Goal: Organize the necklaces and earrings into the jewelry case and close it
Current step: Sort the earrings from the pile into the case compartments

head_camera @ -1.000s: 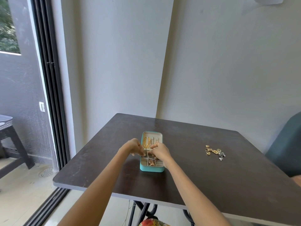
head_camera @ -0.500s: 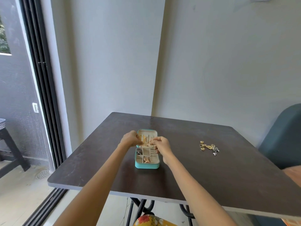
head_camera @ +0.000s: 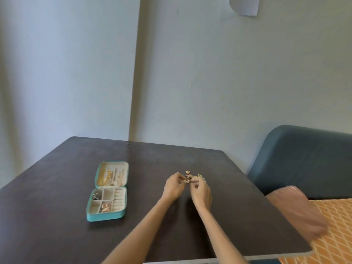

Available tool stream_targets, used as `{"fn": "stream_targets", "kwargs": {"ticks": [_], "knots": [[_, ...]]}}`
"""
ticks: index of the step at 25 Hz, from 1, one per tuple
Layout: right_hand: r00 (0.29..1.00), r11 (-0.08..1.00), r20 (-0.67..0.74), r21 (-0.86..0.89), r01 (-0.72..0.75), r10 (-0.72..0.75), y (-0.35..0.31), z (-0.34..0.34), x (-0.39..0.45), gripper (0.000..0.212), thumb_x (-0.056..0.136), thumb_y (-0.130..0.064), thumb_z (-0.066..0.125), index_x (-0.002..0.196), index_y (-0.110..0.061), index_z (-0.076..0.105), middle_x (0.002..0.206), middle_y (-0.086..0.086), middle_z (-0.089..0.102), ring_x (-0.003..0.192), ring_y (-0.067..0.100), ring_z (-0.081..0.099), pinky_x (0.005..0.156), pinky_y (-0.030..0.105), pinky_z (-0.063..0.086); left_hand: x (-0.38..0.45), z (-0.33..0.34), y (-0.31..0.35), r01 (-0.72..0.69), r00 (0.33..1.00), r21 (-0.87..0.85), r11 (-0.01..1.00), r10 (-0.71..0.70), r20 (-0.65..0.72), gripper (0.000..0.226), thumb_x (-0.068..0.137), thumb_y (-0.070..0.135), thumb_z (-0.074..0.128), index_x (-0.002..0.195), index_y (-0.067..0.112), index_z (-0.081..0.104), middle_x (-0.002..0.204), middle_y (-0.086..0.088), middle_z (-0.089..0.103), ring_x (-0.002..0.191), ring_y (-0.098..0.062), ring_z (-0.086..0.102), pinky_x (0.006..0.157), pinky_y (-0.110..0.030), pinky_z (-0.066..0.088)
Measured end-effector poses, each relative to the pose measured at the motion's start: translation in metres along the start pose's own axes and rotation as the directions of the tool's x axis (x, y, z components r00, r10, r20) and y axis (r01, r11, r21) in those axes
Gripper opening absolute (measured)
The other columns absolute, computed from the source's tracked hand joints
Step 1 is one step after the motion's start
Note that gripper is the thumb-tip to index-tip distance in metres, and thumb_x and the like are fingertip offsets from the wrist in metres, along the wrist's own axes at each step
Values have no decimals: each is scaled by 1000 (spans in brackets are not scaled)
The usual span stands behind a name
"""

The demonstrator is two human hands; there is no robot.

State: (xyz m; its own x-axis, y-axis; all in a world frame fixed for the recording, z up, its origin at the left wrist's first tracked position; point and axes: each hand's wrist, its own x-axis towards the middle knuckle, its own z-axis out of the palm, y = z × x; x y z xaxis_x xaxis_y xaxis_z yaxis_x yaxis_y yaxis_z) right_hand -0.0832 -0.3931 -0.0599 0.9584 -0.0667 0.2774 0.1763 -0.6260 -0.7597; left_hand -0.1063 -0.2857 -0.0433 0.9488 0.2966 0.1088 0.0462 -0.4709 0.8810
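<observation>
Toward the table's (head_camera: 247,216) right edge, the left hand (head_camera: 172,186) and right hand (head_camera: 200,191) pinch at loose earrings (head_camera: 187,172) not yet stowed. Farther left, the open jewelry case (head_camera: 106,216) already holds gold necklaces (head_camera: 104,177) and several pieces; closing remains.

head view | worn high, faces forward and down; table (head_camera: 57,216) near; wall corner behind

- left hand (head_camera: 173,186): arm stretched forward, fingers curled, fingertips pinching just beside the right hand.
- right hand (head_camera: 200,190): arm extended, fingers curled, knuckles up.
</observation>
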Motion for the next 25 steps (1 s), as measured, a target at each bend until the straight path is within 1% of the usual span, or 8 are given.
{"fn": "stream_targets", "kwargs": {"ticks": [3,5,10,14,17,19,21,25], "knots": [[994,995,-71,-57,-85,81,32,-20,27,14,87,-15,55,99,-21,58,101,-2,64,97,23,60,73,32,45,8,29,0,19,1000,-77,997,-18,17,20,89,11,48,104,10,60,99,-2,63,97,-19,58,84,-27,43],[994,991,-56,-97,-95,89,44,-29,40,16,89,-18,55,104,-22,58,102,-2,62,98,22,60,73,31,45,12,34,-3,47,999,-119,992,-46,12,18,88,15,50,105,16,59,93,4,60,91,-16,57,84,-29,45],[998,967,61,-253,42,-28,50,-28,59,19,88,-43,57,106,-38,61,102,-7,53,93,18,62,67,25,40,25,30,-18,-34,998,-188,982,24,-55,18,87,16,56,86,34,58,85,9,65,78,-11,58,80,-40,51],[989,947,108,-293,130,-102,49,-17,66,13,87,-39,61,99,-38,66,100,-9,53,94,15,60,66,25,41,29,31,-25,-81,996,-202,976,72,-54,17,86,16,57,89,32,62,87,8,66,79,-10,58,79,-40,52],[989,983,106,-141,121,-106,52,-16,67,8,86,-30,65,89,-33,71,90,-13,61,85,9,60,65,25,42,31,32,-26,-126,991,-171,977,117,-62,19,85,15,56,90,31,65,84,8,65,77,-9,58,79,-36,51],[990,983,89,156,99,-113,53,-17,64,10,84,-21,68,85,-29,73,87,-12,69,81,8,63,69,22,49,31,32,-25,-155,988,-166,974,150,-41,18,85,18,59,92,33,66,83,11,65,77,-8,58,79,-33,52],[990,885,102,464,37,-95,47,-19,56,12,84,-11,69,85,-22,73,86,-6,73,80,7,65,69,14,49,30,32,-24,-183,983,-204,962,185,-10,17,84,23,65,97,34,67,85,11,67,74,-7,59,78,-31,54],[971,844,183,535,31,-152,38,-16,42,12,86,-11,66,91,-18,75,89,-9,74,89,-3,63,71,12,47,27,27,-19,-204,972,-331,921,231,44,16,83,26,71,99,26,72,80,3,70,65,-2,61,69,-20,53]]}}
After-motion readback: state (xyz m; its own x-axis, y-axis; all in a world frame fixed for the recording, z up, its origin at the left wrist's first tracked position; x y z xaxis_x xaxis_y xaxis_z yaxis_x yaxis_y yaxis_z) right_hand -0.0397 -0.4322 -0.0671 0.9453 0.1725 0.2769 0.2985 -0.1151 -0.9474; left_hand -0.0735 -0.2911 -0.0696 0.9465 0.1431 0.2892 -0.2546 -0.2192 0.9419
